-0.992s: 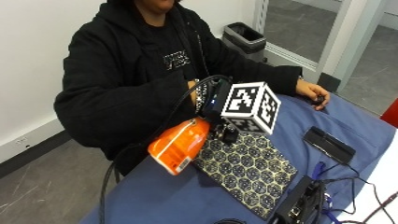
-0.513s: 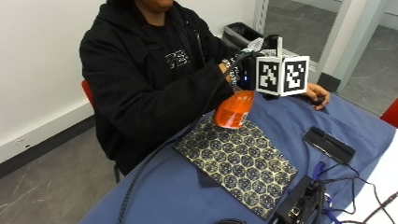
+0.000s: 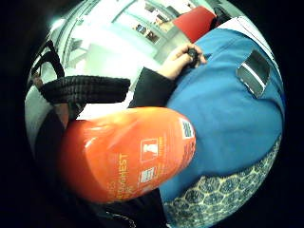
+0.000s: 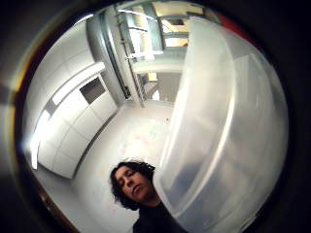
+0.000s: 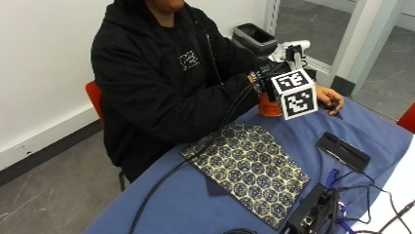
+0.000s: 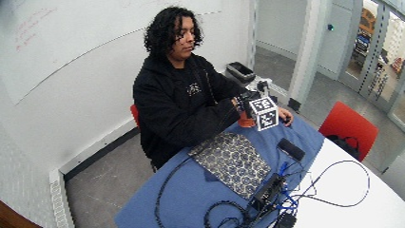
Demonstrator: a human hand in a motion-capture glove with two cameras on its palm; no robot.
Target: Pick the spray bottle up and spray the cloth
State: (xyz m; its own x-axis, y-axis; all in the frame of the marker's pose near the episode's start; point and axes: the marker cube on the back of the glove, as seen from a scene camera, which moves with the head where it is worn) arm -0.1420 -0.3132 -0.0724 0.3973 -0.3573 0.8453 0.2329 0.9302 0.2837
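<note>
An orange spray bottle (image 5: 268, 105) with a white spray head (image 5: 289, 48) stands upright at the far side of the blue table (image 5: 195, 209), just beyond the cloth. My gloved right hand (image 5: 262, 81) grips its neck. I cannot tell whether its base touches the table. The patterned cloth (image 5: 250, 168) lies flat in the middle of the table. In the little finger side palm view the orange bottle (image 3: 128, 152) fills the middle, with the cloth (image 3: 223, 199) below it. The pale spray head (image 4: 228, 131) fills much of the thumb side view. The bare left hand (image 5: 330, 97) rests on the table beside the bottle.
A flat black case (image 5: 344, 152) lies right of the cloth. A black device (image 5: 316, 214) with cables sits at the near right edge. A cable (image 5: 175, 170) runs from the glove across the cloth's left corner. A waste bin (image 5: 256, 39) stands behind.
The bottle went from lying tilted in my hand near the cloth's left end, up past the chest, to upright beyond the cloth's far end. The outside camera also shifted.
</note>
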